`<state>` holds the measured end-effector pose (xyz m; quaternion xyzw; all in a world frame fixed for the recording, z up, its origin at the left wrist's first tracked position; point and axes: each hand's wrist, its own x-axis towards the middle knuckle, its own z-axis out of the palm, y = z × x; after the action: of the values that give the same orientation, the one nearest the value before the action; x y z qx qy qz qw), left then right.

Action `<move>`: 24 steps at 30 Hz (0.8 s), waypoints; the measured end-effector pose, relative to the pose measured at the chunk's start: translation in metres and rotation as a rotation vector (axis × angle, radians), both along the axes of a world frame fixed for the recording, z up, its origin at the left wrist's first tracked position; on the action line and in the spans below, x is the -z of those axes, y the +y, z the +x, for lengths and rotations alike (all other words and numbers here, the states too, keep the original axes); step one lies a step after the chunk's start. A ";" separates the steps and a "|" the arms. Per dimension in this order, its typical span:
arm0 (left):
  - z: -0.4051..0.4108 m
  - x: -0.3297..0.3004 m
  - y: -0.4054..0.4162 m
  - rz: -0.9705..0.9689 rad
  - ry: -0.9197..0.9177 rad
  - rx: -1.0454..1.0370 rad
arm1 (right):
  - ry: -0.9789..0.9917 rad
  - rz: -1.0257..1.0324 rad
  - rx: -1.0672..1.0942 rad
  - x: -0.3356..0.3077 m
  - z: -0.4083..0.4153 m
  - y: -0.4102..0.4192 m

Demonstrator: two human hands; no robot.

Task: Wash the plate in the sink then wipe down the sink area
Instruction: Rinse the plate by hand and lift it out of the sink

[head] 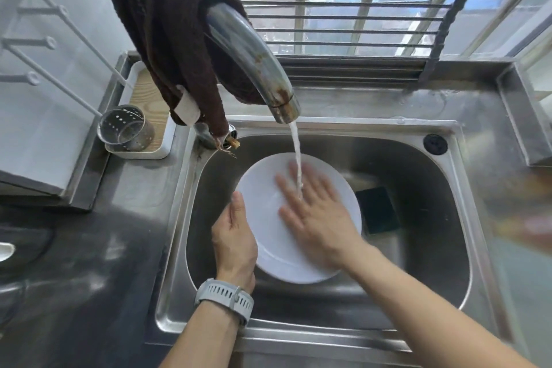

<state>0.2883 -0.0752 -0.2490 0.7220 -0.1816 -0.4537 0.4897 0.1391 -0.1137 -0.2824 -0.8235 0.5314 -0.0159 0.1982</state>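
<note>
We count one white plate (268, 188), one steel sink (457, 218), one faucet (254, 60), one dark sponge (378, 210), one brown cloth (167, 24), one perforated metal cup (127, 128), two hands, and one grey wristwatch (224, 297).

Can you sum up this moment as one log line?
step: rinsing plate | left hand: holds rim | right hand: flat on plate | faucet: running
</note>
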 end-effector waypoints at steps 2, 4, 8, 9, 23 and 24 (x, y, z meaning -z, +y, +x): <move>0.001 0.002 -0.002 0.015 0.016 0.015 | 0.079 0.005 0.110 -0.002 -0.009 -0.004; -0.002 0.005 -0.005 0.011 -0.004 0.015 | -0.002 0.043 -0.043 -0.006 0.006 0.013; -0.007 0.005 -0.007 0.023 0.003 0.023 | -0.069 -0.011 -0.148 -0.002 0.008 0.005; -0.008 0.006 -0.007 0.030 0.013 0.025 | -0.049 0.004 -0.028 -0.002 0.003 -0.004; -0.009 0.018 -0.018 0.146 0.094 -0.035 | 0.082 -0.036 0.092 0.002 -0.029 0.029; -0.010 0.017 -0.020 0.142 0.105 -0.027 | 0.052 -0.061 0.075 -0.004 -0.032 0.036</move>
<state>0.2778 -0.0955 -0.2664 0.7325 -0.1132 -0.4961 0.4522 0.1067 -0.0772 -0.2782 -0.8088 0.5660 -0.0182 0.1585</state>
